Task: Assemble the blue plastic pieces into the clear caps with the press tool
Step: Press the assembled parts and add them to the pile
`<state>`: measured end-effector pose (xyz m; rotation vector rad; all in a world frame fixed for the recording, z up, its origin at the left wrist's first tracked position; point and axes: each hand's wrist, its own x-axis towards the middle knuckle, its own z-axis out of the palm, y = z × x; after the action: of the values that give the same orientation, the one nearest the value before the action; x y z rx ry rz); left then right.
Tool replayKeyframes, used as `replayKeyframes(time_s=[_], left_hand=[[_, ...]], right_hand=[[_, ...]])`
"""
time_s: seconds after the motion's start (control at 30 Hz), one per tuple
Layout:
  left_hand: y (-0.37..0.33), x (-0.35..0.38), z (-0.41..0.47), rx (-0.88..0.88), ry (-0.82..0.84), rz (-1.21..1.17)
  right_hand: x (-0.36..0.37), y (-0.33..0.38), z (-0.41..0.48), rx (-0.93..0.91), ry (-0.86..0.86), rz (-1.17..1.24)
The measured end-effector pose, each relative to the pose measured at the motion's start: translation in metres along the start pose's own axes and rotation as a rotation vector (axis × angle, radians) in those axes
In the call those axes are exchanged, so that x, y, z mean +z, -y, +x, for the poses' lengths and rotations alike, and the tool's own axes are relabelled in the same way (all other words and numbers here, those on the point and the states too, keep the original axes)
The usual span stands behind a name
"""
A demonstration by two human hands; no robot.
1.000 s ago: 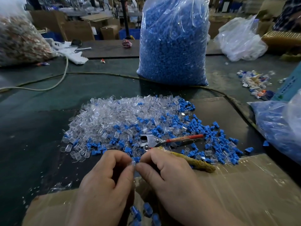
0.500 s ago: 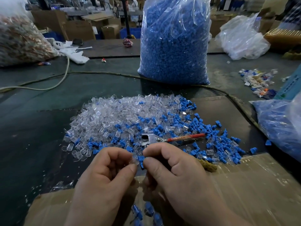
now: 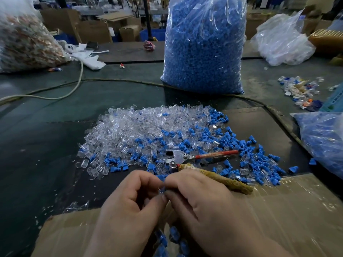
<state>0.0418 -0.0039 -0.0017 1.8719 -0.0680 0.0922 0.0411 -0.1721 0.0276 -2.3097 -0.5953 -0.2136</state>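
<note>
Fingertips had been brought right together compared with half a second back, so the gap where the parts could be seen plainly was pretty much gone.

Head view, the only one given: the left hand (image 3: 130,206) was curled, thumb and forefinger pinched on what looked like a cap (image 3: 159,189), though only a clear glint of it was shown. The right hand (image 3: 204,204) was pinched the same way on a blue piece (image 3: 162,191), tip to tip with the left. So both were clamped on the same little pair, held over the spot where the table (image 3: 46,145) meets the box (image 3: 278,210). How far the piece was seated couldn't be told, as too much was hidden by fingers.

The bit that matters: the press tool (image 3: 178,156) was laid on the pile (image 3: 139,127) just beyond the right knuckles. Its long axis was run left to right, head toward the left, red handle trailing off right. The rag-wrapped handle was angled back toward the box, right by the right hand. So the right hand was judged much the nearer; a short reach forward would probably do it, with the pair kept in the left.

A few blue bits (image 3: 174,236) were seen in the box under the wrists, and a big bag (image 3: 204,43) of blue stock was stood farther back.
</note>
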Motion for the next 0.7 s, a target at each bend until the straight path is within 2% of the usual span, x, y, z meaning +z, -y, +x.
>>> replayKeyframes(time_s=[0.13, 0.33, 0.47, 0.57, 0.7], left_hand=[[-0.006, -0.002, 0.001, -0.037, 0.061, -0.088], [-0.004, 0.003, 0.002, -0.073, 0.038, -0.165], [-0.005, 0.002, 0.000, -0.064, 0.006, -0.112], [-0.006, -0.002, -0.001, -0.090, 0.008, -0.119], [-0.013, -0.003, 0.001, -0.173, 0.023, -0.263]], right_hand=[[0.001, 0.002, -0.003, -0.073, -0.024, -0.052], [-0.003, -0.001, -0.001, -0.074, 0.070, -0.071], [-0.005, -0.006, 0.000, -0.098, -0.028, -0.213], [-0.013, -0.014, 0.005, 0.071, -0.068, -0.421], [-0.018, -0.033, 0.009, 0.336, 0.154, -0.597]])
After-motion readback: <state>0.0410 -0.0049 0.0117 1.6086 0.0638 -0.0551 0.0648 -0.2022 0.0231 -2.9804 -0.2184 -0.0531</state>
